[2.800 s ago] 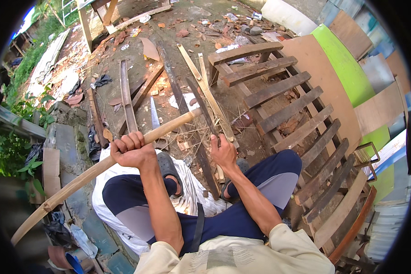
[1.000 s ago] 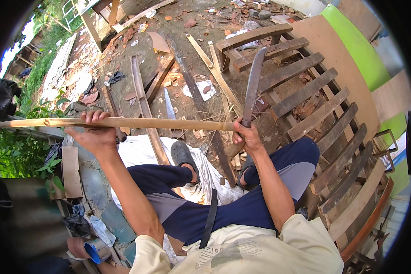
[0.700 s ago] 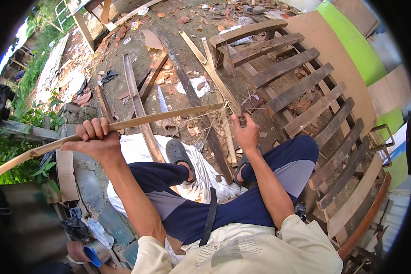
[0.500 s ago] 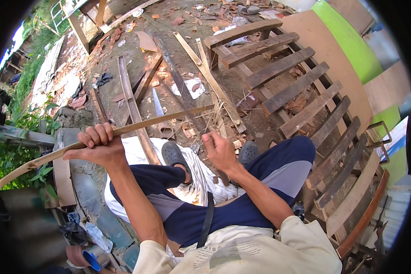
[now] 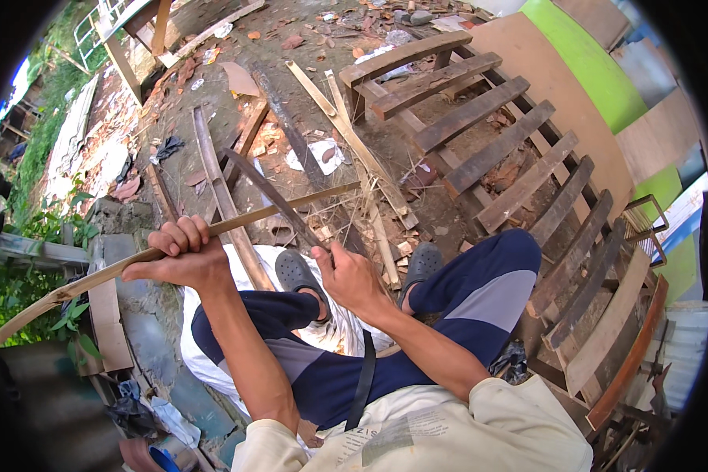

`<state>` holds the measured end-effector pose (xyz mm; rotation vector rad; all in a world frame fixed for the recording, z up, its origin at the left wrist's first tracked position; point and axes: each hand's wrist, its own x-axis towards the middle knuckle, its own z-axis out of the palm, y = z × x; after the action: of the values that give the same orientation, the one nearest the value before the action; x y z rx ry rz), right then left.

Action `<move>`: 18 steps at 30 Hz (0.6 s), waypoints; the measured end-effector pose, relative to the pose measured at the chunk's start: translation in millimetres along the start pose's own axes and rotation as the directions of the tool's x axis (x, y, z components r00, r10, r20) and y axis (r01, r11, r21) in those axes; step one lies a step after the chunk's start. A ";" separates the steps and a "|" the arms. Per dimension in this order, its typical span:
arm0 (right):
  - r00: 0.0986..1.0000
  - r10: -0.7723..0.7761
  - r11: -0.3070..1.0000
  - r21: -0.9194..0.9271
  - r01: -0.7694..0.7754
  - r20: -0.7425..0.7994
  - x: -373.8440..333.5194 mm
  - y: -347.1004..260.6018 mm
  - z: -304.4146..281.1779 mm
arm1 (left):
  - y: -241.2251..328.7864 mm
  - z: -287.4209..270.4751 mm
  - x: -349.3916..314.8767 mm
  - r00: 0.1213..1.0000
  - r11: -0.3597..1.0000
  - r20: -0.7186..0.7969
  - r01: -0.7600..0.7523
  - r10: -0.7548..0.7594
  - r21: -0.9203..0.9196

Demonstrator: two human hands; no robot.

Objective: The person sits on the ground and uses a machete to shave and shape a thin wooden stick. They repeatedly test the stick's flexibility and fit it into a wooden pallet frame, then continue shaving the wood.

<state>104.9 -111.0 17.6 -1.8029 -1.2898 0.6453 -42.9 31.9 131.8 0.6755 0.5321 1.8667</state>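
Over the lap, left hand [image 5: 182, 256] fists a long bamboo strip [image 5: 236, 226]; right hand [image 5: 346, 275] grips a blade [image 5: 271, 195].
Strip looks light, springy, splintery: best held mid-length, as now.

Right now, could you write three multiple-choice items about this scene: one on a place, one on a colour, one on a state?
1. Where does the blade lie?
A. Across the strip
B. On the slats
C. In the grass

2. What colour is the panel behind the slats?
A. Red
B. Green
C. Black

3. How is the left hand?
A. Open and flat
B. Resting on the knee
C. Closed around the strip

Answers:
1 A: the blade, held by the right hand, crosses the strip.
2 B: the panel beyond the slats is bright green.
3 C: the left hand has its fingers curled over the strip.
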 end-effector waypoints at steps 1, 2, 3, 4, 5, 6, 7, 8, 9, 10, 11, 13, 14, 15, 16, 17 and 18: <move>0.998 -0.034 0.999 0.003 0.034 -0.052 -0.7 -4.6 5.1 | -0.4 -0.5 0.9 1.000 1.000 0.013 -0.011 0.011 0.000; 0.999 -0.032 0.999 -0.003 0.032 -0.044 -0.1 -4.6 5.7 | 0.2 -1.1 2.9 0.999 1.000 0.026 -0.023 0.023 0.001; 0.999 -0.029 1.000 -0.007 0.029 -0.036 0.4 -4.3 6.3 | 1.4 -0.5 4.5 0.999 0.999 0.041 -0.034 0.034 0.002; 0.999 -0.026 1.000 -0.011 0.026 -0.029 1.0 -3.3 6.5 | 4.4 0.0 4.8 0.999 0.999 0.016 -0.038 0.038 -0.026; 0.999 0.013 1.000 -0.012 -0.014 -0.034 1.2 9.4 6.4 | 9.2 0.7 3.8 0.999 0.998 -0.010 -0.042 0.041 -0.053; 0.998 0.050 0.999 -0.009 -0.051 -0.043 1.9 29.5 6.9 | 14.1 1.5 3.7 0.998 0.996 -0.031 -0.049 0.046 -0.081; 0.995 0.086 0.996 -0.006 -0.087 -0.051 3.8 36.9 5.8 | 15.6 1.0 2.2 0.997 0.997 -0.062 -0.050 0.046 -0.051; 0.995 0.090 0.996 -0.021 -0.091 -0.046 4.0 39.1 8.8 | 13.9 0.5 3.5 0.998 0.998 -0.043 -0.050 0.049 -0.026; 0.995 0.097 0.994 -0.040 -0.099 -0.037 2.3 39.7 9.0 | 10.0 -0.4 2.7 0.998 0.999 -0.030 -0.049 0.049 0.000; 0.994 0.105 0.993 -0.058 -0.106 -0.028 0.6 40.1 9.5 | 6.9 -0.4 2.3 0.999 0.999 -0.016 -0.048 0.048 0.026; 0.996 0.067 0.997 -0.031 -0.069 -0.060 -0.5 37.3 13.0 | 5.6 0.2 3.2 0.997 0.998 -0.036 -0.063 0.064 0.005; 0.998 -0.021 0.999 -0.029 0.019 -0.062 -2.0 15.3 6.4 | 4.1 1.2 2.2 0.997 0.998 -0.053 -0.058 0.059 0.019; 0.996 -0.064 0.998 -0.027 0.062 -0.060 -3.7 8.9 3.6 | 4.1 1.0 0.9 0.996 0.998 -0.063 -0.056 0.058 0.029; 0.994 -0.073 0.995 -0.068 0.067 -0.086 -2.3 13.9 2.6 | 6.1 0.3 0.8 0.997 0.998 -0.056 -0.056 0.056 0.004; 0.997 0.030 0.997 -0.066 -0.035 -0.070 4.2 26.0 1.4 | 12.5 -1.5 4.3 0.997 0.998 -0.045 -0.062 0.061 -0.022; 0.990 0.132 0.989 -0.065 -0.136 -0.053 11.1 45.8 -1.6 | 16.5 -2.2 6.0 0.997 0.997 -0.034 -0.067 0.066 -0.048; 0.972 0.233 0.970 -0.066 -0.234 -0.034 13.8 61.9 -3.2 | 17.3 -2.4 5.4 0.997 0.998 -0.042 -0.067 0.066 -0.023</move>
<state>144.5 -108.4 -31.9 -2.0336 -1.1037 0.7094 -57.9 30.4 142.1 0.6468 0.5184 1.9496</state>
